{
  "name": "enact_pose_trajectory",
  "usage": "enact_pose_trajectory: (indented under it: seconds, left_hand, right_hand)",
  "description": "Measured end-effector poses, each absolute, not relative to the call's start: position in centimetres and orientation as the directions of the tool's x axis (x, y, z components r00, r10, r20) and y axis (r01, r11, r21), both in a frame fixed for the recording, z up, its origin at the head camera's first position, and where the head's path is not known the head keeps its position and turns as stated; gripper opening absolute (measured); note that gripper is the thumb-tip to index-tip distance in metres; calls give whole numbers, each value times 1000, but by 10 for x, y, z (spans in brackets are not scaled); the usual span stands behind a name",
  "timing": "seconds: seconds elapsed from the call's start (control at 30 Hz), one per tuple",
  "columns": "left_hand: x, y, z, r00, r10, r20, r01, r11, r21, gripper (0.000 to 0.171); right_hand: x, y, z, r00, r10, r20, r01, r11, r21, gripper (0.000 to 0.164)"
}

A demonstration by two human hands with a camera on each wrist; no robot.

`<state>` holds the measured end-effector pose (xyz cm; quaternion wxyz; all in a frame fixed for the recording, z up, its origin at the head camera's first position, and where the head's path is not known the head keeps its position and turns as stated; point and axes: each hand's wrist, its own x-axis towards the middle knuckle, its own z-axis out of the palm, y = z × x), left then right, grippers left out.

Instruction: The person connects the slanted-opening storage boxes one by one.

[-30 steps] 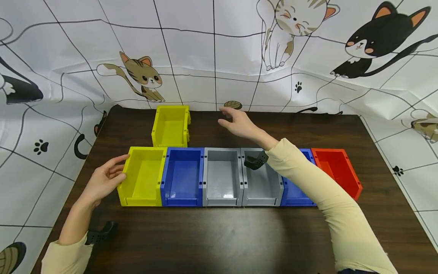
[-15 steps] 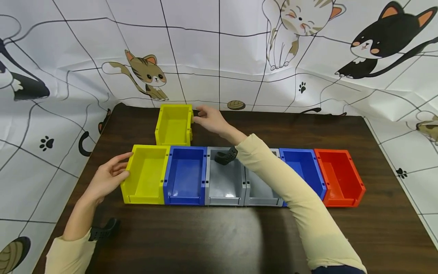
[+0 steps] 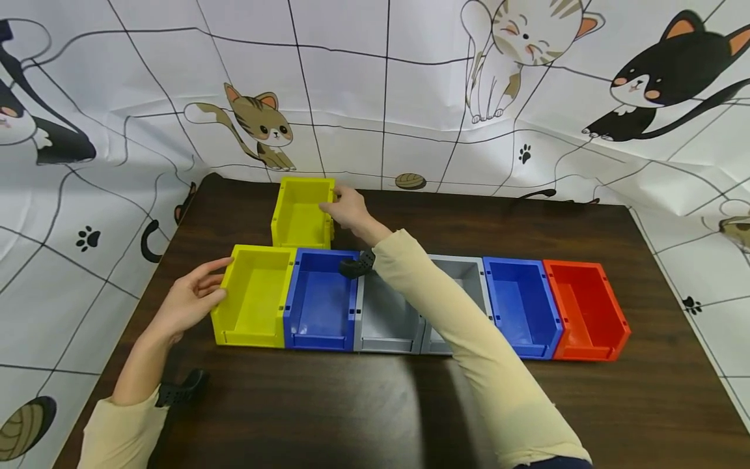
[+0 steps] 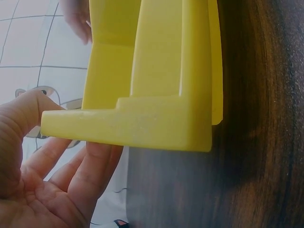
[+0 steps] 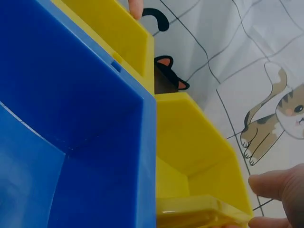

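At the left end of a row of bins, my left hand (image 3: pixel 186 305) holds the left wall of the front yellow storage bin (image 3: pixel 253 296). In the left wrist view, its thumb lies over the rim of that yellow bin (image 4: pixel 156 121) and the fingers are on the outside. Behind it stands a second yellow bin (image 3: pixel 301 212). My right hand (image 3: pixel 350 213) grips this back bin's right wall, thumb towards the inside, the other fingers mostly hidden. The right wrist view shows the thumb (image 5: pixel 273 184) at the back yellow bin's edge.
Rightward in the row stand a blue bin (image 3: pixel 322 299), two grey bins (image 3: pixel 387 319) partly behind the right sleeve, another blue bin (image 3: pixel 521 306) and a red bin (image 3: pixel 586 309). A cat-patterned white sheet (image 3: pixel 346 78) rises behind the dark wooden table (image 3: pixel 281 404).
My right hand has moved left from above the table behind the grey bins to the back yellow bin and taken hold of its right wall. The left hand stays at the front yellow bin.
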<state>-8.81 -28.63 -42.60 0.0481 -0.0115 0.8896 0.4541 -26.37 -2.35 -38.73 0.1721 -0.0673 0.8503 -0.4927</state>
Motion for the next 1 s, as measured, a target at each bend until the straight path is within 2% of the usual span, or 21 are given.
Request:
enact_pose_trajectory:
  seconds: [0.43, 0.67, 0.8, 1.0]
  left_hand:
    - [-88, -289, -427, -996, 48, -81, -39, 568, 822, 55]
    - [-88, -289, -426, -996, 50, -80, -37, 566, 824, 55]
    - [-88, -289, -426, -995, 49, -82, -40, 569, 821, 55]
    - [-88, -289, -425, -996, 47, -71, -32, 561, 827, 55]
  right_hand:
    - [-272, -41, -400, -949, -170, -264, 155, 477, -865, 50]
    - [-276, -39, -403, -950, -181, -255, 132, 508, -851, 47]
    - [-279, -39, -403, -954, -173, -245, 110, 559, -822, 42]
    - [-282, -35, -399, -957, -167, -238, 106, 562, -820, 32]
